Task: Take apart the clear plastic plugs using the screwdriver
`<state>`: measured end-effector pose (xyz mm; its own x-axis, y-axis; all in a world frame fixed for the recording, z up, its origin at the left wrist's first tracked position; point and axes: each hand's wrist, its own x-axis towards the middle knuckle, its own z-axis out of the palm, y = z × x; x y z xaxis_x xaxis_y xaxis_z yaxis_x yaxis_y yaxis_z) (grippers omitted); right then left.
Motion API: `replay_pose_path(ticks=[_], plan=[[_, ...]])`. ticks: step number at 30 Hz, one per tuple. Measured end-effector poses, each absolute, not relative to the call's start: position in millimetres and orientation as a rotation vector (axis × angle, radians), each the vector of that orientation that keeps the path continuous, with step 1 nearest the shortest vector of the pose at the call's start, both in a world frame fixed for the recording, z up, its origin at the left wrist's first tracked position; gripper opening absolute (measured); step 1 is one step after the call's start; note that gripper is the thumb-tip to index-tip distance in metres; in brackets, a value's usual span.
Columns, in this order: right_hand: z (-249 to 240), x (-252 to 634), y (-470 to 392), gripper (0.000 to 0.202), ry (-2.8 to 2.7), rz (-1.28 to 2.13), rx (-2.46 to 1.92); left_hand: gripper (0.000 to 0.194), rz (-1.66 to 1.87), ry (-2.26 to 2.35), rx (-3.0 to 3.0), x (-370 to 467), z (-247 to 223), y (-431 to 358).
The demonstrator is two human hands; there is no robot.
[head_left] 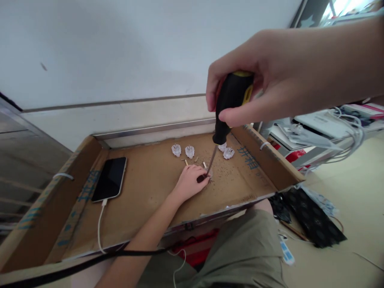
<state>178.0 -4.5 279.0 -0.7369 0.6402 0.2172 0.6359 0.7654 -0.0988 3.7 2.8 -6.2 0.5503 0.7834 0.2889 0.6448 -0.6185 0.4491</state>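
Observation:
My right hand (240, 80) is wrapped round the black and yellow handle of a screwdriver (229, 96), which points steeply down. Its shaft reaches the fingertips of my left hand (190, 182), low on the cardboard surface. Those fingers are closed on a small clear piece (211, 173), mostly hidden, that looks like a plug. Beyond it lie a clear plug (176, 150) and another clear plug (189, 151). To their right sits a clear plug (228, 153), with one more partly behind the screwdriver. Small brass-coloured pieces (196, 159) and dark specks are scattered near my left hand.
A phone (109, 179) with a white cable (100, 224) lies at the left of the cardboard-lined tray (144, 188). Raised cardboard sides (267, 158) bound it. A black strap (75, 266) crosses the lower left. Coiled cables (355, 128) and clutter stand at the right.

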Motion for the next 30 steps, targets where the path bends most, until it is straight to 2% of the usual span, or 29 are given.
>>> replay_pose_path(ticks=[2, 5, 6, 9, 14, 18, 21, 24, 27, 30], plan=[[281.0, 173.9, -2.5, 0.017, -2.726, -0.049, -1.118, 0.012, 0.678, 1.184, 2.498, 3.8, -5.9, 2.4], [279.8, 164.7, -0.5, 0.035, -2.627, -0.208, -1.243, 0.012, 0.676, 1.182, 2.498, 4.1, -5.1, 2.0], [279.4, 161.8, -1.0, 0.034, -2.616, -0.215, -1.265, 0.013, 0.677, 1.183, 2.499, 4.3, -5.0, 2.1], [281.0, 156.5, -4.9, 0.012, -2.665, -0.068, -1.301, 0.014, 0.689, 1.178, 2.506, 5.4, -5.4, 2.8], [285.9, 159.0, -9.3, 0.019, -2.666, 0.05, -1.313, 0.015, 0.727, 1.139, 2.534, 6.4, -6.3, 3.8], [281.1, 162.8, -8.9, 0.016, -2.72, 0.078, -1.171, 0.014, 0.726, 1.123, 2.544, 6.0, -6.0, 3.9], [275.5, 165.2, -9.6, 0.031, -2.622, -0.046, -1.132, 0.013, 0.733, 1.132, 2.545, 5.7, -5.9, 3.8], [273.7, 169.0, -11.6, 0.017, -2.576, -0.053, -1.123, 0.013, 0.736, 1.147, 2.545, 6.1, -6.3, 3.5], [274.1, 172.7, -13.8, 0.036, -2.64, 0.065, -1.171, 0.013, 0.74, 1.154, 2.541, 6.6, -7.4, 3.3], [271.3, 174.1, -12.5, 0.057, -2.606, -0.123, -1.138, 0.014, 0.757, 1.153, 2.541, 6.7, -8.3, 3.0]])
